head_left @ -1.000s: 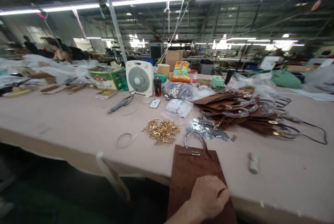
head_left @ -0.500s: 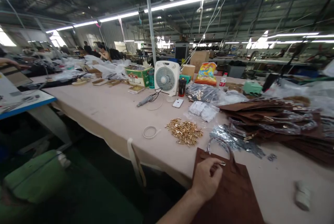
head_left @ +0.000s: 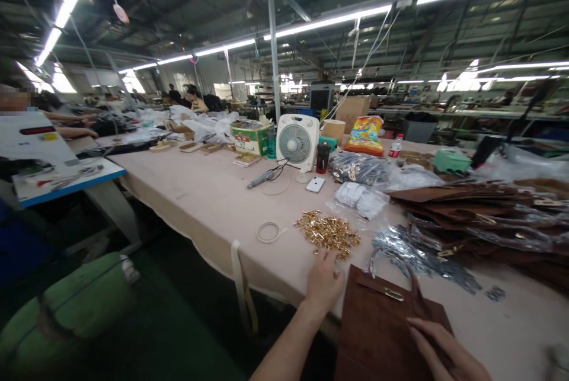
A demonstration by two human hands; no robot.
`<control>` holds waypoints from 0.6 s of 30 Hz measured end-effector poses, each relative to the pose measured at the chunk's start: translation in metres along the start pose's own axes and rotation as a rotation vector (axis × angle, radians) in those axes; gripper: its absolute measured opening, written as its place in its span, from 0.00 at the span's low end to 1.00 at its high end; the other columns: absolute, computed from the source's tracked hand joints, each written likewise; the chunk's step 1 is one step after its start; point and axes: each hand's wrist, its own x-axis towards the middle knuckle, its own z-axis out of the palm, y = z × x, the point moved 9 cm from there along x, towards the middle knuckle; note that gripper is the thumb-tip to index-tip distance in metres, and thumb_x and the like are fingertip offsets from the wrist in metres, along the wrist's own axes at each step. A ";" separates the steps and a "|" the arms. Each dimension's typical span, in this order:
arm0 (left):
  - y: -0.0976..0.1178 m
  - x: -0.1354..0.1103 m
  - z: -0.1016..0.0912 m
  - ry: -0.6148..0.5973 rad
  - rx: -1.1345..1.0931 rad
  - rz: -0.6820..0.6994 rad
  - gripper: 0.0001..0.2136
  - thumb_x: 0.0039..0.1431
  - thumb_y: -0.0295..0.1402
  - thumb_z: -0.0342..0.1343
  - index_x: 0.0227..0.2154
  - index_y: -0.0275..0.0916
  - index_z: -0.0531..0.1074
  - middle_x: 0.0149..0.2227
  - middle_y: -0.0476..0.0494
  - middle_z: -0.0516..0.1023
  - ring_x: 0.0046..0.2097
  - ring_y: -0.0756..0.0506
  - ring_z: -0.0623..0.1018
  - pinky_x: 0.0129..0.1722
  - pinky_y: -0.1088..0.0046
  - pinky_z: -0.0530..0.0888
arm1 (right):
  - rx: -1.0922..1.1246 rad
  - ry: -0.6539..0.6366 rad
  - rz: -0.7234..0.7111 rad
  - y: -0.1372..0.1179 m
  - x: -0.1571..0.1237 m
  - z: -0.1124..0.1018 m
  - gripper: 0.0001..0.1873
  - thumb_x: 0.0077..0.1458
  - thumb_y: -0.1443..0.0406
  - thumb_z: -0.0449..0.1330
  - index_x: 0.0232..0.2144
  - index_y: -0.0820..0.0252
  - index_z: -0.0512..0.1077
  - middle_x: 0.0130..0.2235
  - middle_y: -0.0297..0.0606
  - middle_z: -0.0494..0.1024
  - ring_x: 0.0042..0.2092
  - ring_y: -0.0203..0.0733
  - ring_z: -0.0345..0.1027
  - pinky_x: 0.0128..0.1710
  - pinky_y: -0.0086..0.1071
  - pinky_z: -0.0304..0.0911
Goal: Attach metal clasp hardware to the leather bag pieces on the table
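A brown bag with a small metal clasp lies flat at the near edge of the long pink table. My left hand reaches forward beside the bag's left edge, fingertips touching the near side of a pile of small gold metal fittings; its fingers look loosely extended. My right hand rests on the bag's lower right part, fingers stretched flat. A plastic-wrapped handle curves up from the bag's top.
A stack of brown bags fills the right side. Silver plastic scraps, a white tape ring, a phone, a white fan and a snack bag sit behind. Other people work at far left.
The view swung left. My left hand left the bag's top and moved forward to the gold fittings. My right hand came into view on the bag.
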 end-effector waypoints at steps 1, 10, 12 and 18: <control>0.003 0.002 0.003 -0.025 0.037 0.012 0.24 0.58 0.26 0.60 0.58 0.47 0.71 0.55 0.43 0.72 0.47 0.45 0.78 0.48 0.72 0.75 | 0.005 -0.016 0.035 0.000 0.005 0.005 0.19 0.57 0.46 0.62 0.40 0.48 0.84 0.46 0.37 0.85 0.48 0.51 0.82 0.52 0.35 0.77; 0.010 0.027 0.020 -0.082 0.307 0.027 0.16 0.67 0.35 0.58 0.56 0.51 0.72 0.51 0.45 0.72 0.47 0.43 0.78 0.43 0.72 0.72 | 0.017 -0.032 0.285 0.012 0.011 0.011 0.21 0.63 0.47 0.58 0.45 0.52 0.80 0.49 0.39 0.83 0.51 0.50 0.78 0.52 0.37 0.73; 0.009 0.028 0.020 -0.068 0.330 0.010 0.16 0.68 0.36 0.58 0.57 0.50 0.71 0.51 0.45 0.73 0.47 0.42 0.79 0.42 0.72 0.72 | 0.023 -0.036 0.265 0.010 0.009 0.012 0.21 0.64 0.47 0.57 0.45 0.52 0.80 0.49 0.40 0.83 0.50 0.50 0.78 0.51 0.37 0.73; 0.012 0.029 0.019 -0.070 0.343 -0.027 0.15 0.68 0.35 0.58 0.56 0.49 0.71 0.52 0.43 0.75 0.49 0.41 0.79 0.43 0.70 0.72 | -0.001 -0.024 0.225 0.007 0.008 0.014 0.18 0.65 0.49 0.58 0.44 0.52 0.80 0.47 0.39 0.82 0.47 0.48 0.78 0.48 0.35 0.73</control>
